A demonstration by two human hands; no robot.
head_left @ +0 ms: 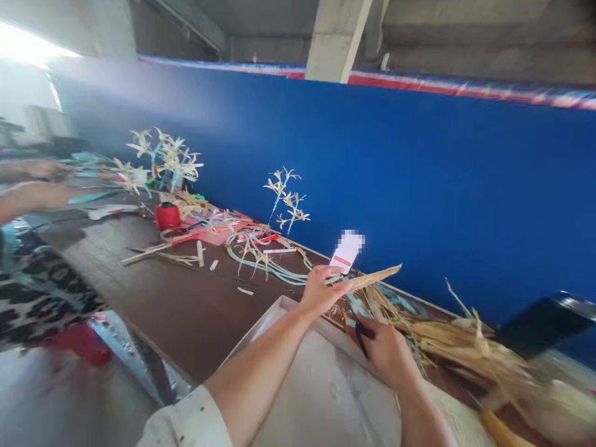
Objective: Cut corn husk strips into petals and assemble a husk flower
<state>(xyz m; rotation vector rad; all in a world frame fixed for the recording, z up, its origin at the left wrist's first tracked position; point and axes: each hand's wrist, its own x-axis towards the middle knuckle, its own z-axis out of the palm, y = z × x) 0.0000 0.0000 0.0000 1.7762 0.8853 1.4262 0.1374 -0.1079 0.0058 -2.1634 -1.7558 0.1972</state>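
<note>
My left hand (320,290) pinches a long dry straw strip (375,277) that points right and slightly up. Just below it my right hand (385,351) is closed around a dark tool handle, probably scissors (361,335). Both hands hover over the far edge of a pale tray (307,385). A heap of dry husk and straw (460,351) lies right of my right hand. A white card (347,251) leans against the blue wall behind my left hand.
The brown table (186,304) carries straw flowers on blue stems (286,198), a larger straw bouquet (167,158), a red tape roll (167,216), coiled teal wire (261,261) and straw scraps. Another person's arm (32,198) reaches in at far left. A dark object (544,323) sits at right.
</note>
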